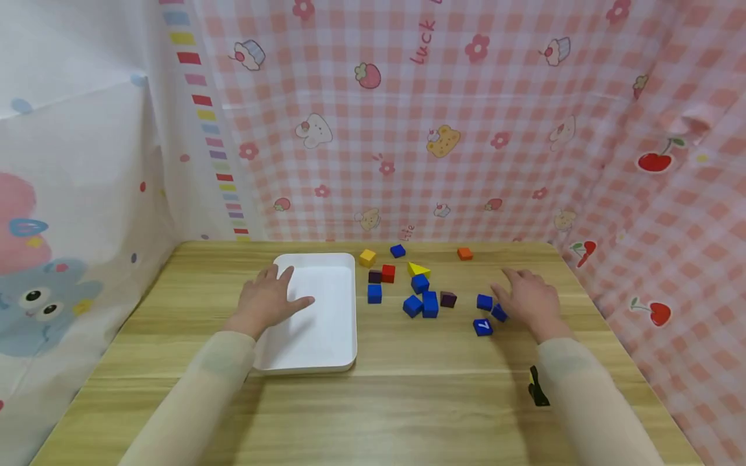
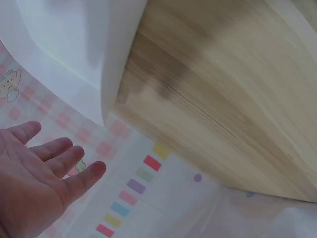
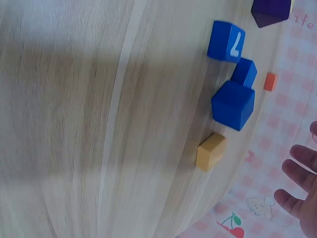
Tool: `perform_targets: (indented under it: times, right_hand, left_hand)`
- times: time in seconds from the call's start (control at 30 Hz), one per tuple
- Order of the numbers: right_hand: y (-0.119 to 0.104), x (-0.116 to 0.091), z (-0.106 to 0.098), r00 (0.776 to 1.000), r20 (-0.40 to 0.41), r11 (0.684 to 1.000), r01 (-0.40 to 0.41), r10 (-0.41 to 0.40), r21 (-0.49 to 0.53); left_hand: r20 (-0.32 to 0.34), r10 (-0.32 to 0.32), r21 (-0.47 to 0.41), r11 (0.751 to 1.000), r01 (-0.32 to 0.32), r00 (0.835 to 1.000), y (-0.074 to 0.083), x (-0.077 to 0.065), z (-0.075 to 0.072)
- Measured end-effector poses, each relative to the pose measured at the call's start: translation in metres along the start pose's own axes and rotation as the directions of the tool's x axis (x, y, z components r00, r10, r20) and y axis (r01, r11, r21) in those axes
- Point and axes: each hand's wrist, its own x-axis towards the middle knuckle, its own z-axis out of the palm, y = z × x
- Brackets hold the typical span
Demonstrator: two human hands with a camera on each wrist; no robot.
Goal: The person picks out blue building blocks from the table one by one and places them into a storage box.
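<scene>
My left hand (image 1: 269, 299), fingers spread, hovers over the left side of a white tray (image 1: 326, 346) and holds nothing. In the left wrist view its fingers (image 2: 81, 181) are extended beyond the tray's corner. At the right, my right hand (image 1: 531, 301) is above the table with loosely bent fingers and nothing in them. Just left of it lie a blue cube (image 1: 484, 301), another blue block (image 1: 499, 313) and a blue block marked 7 (image 1: 482, 327). A light orange block (image 3: 211, 152) shows in the right wrist view; the right hand hides it from the head view.
Between tray and right hand lie more blue blocks (image 1: 430, 304), a red cube (image 1: 388, 274), dark purple blocks (image 1: 448, 299), a yellow triangle (image 1: 418, 270) and a yellow cube (image 1: 367, 257). An orange block (image 1: 465, 254) sits near the back edge. Patterned cloth (image 1: 408, 129) hangs behind.
</scene>
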Motion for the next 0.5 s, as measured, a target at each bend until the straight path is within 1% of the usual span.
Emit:
perform_targets:
  times: [0.3, 0.5]
  right_hand:
    - [0.015, -0.003, -0.003, 1.0, 0.017, 1.0, 0.01, -0.01, -0.026]
    - [0.015, 0.0, -0.005, 0.998, 0.061, 0.999, 0.018, -0.016, -0.027]
  left_hand:
    - [0.021, -0.024, 0.006, 1.0, 0.024, 0.999, -0.012, -0.004, -0.003]
    - [0.056, -0.048, -0.05, 0.997, 0.051, 0.997, -0.017, -0.008, -0.007]
